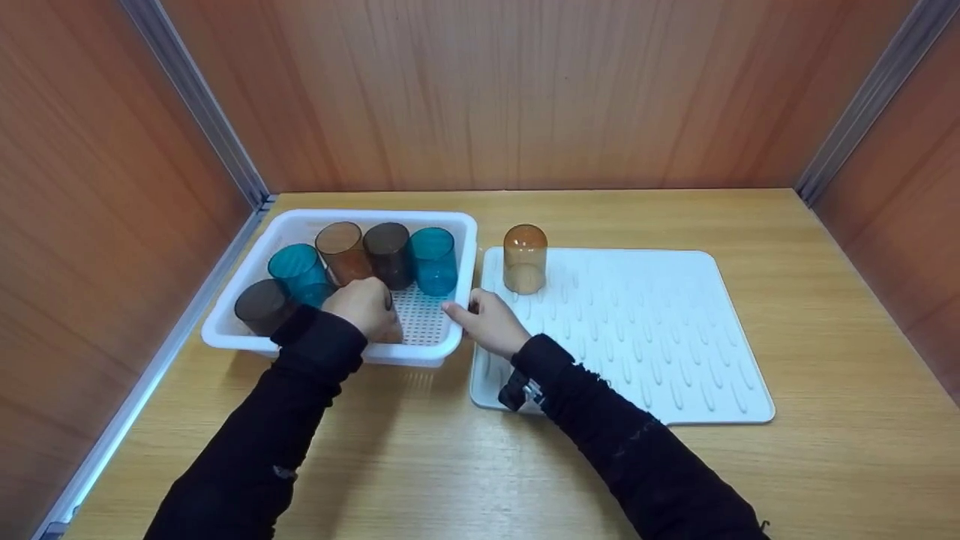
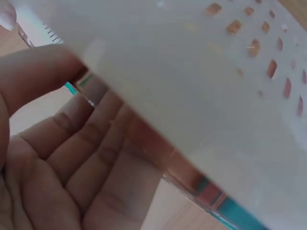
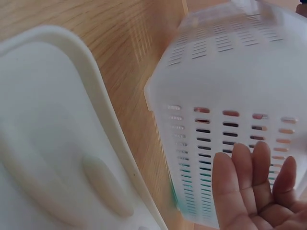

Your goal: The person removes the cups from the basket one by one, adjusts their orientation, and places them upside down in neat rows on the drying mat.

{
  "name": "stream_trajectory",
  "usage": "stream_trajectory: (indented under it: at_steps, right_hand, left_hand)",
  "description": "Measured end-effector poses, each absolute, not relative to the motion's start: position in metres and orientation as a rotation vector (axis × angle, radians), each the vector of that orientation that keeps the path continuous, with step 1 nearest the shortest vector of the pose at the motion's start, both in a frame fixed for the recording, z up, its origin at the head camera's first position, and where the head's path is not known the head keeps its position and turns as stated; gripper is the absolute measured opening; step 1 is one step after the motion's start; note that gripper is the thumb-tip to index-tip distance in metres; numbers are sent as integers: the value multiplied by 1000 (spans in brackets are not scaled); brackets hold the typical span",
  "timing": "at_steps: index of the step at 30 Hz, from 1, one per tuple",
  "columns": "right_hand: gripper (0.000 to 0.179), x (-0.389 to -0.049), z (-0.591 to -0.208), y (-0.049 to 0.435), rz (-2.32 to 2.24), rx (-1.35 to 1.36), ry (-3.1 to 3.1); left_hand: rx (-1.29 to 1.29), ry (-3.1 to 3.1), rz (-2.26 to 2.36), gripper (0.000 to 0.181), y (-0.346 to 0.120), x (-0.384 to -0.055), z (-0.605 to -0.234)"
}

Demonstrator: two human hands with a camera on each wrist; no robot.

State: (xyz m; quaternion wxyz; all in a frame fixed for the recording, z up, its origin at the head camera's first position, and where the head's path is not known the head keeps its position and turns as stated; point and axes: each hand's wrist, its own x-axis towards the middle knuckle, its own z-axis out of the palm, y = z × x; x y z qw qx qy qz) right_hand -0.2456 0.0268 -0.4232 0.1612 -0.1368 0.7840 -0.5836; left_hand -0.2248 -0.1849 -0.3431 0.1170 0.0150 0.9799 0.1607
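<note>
A white plastic basket holds several upright tumblers, among them teal glasses, dark grey ones and an amber one. My left hand reaches over the basket's near side and grips an amber glass, mostly hidden by the hand. In the left wrist view, the basket wall covers part of the curled fingers. My right hand pinches the basket's right rim, thumb over the top. Its fingers lie along the slotted outer wall in the right wrist view.
Right of the basket lies a white draining mat with raised ridges. One amber glass stands upside down at its back left corner. Wooden panels close off the table at the back and both sides.
</note>
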Motion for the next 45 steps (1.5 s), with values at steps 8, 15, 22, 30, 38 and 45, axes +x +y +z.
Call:
stream_trajectory:
  at_steps: [8, 15, 22, 30, 38, 45]
  right_hand:
    - [30, -244, -424, 23, -1688, -381, 2229]
    - [29, -242, -424, 18, -1707, -434, 2277]
    - [33, -246, -423, 20, -1699, -364, 2236]
    - [36, -248, -423, 25, -1703, -332, 2172]
    - [39, -247, -427, 34, -1826, -340, 2091]
    - [25, -245, -425, 54, -1926, -276, 2025]
  left_hand:
    - [0, 2887, 496, 17, -182, -222, -339]
    - [68, 3022, 502, 21, -181, -219, -334]
    - [129, 3100, 683, 18, -179, -209, -325]
    - [165, 3116, 1136, 16, -174, -197, -307]
    - [235, 2859, 1713, 11, -153, -192, -308]
    - [278, 2584, 2166, 6, -124, -184, -327]
